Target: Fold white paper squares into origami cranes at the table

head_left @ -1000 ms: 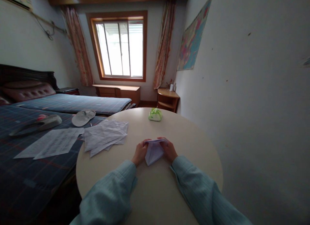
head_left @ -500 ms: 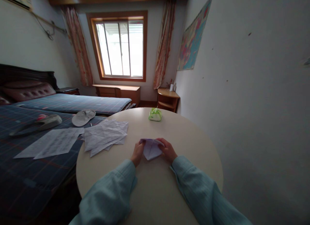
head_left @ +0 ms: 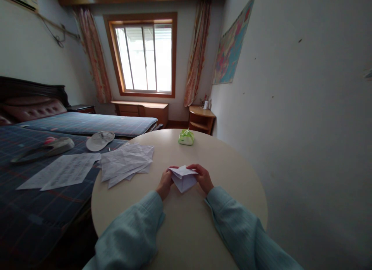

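Note:
A folded sheet of white paper (head_left: 184,180) is held between my two hands, a little above the middle of the round table (head_left: 186,231). Its upper flap stands partly away from a pointed lower part that faces me. My left hand (head_left: 165,183) grips the left edge, fingers closed on it. On the opposite edge, my right hand (head_left: 203,178) pinches the paper with thumb and fingers, the thumb mostly hidden. A pile of creased white sheets (head_left: 127,161) lies on the table to the left of my hands.
Beyond my hands stands a green and white tissue pack (head_left: 186,138) near the table's far edge. The bed (head_left: 35,215) adjoins the table on the left, with printed sheets (head_left: 62,171), a pale cap (head_left: 100,141) and a bag (head_left: 58,147). A wall (head_left: 305,146) rises on the right.
The paper has opened at the top: its upper flap now tips forward and a pointed pocket shape shows below. Both hands stay nearly in place, still on the paper.

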A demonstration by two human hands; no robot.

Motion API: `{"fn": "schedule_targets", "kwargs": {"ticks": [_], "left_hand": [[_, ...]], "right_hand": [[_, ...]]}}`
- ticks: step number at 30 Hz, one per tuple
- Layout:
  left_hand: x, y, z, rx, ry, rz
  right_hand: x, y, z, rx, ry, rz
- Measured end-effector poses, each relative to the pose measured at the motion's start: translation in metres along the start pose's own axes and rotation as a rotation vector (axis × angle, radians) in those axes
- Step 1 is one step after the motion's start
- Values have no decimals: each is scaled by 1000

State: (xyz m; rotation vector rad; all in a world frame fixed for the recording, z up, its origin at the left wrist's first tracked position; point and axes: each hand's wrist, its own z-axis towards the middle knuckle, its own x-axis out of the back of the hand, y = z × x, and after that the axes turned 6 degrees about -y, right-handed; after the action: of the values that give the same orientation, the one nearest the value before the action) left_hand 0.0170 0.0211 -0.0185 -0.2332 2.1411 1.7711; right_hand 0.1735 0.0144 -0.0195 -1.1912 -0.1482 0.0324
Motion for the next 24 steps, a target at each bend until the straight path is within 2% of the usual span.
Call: {"fn": "schedule_targets", "kwargs": {"ticks": [13,24], "left_hand": [[-1,0,-1,13,-30,-38],[1,-4,4,12,-111,-47]], "right_hand": [[1,-2,1,6,42,10],[5,-2,1,0,96,-180]]}}
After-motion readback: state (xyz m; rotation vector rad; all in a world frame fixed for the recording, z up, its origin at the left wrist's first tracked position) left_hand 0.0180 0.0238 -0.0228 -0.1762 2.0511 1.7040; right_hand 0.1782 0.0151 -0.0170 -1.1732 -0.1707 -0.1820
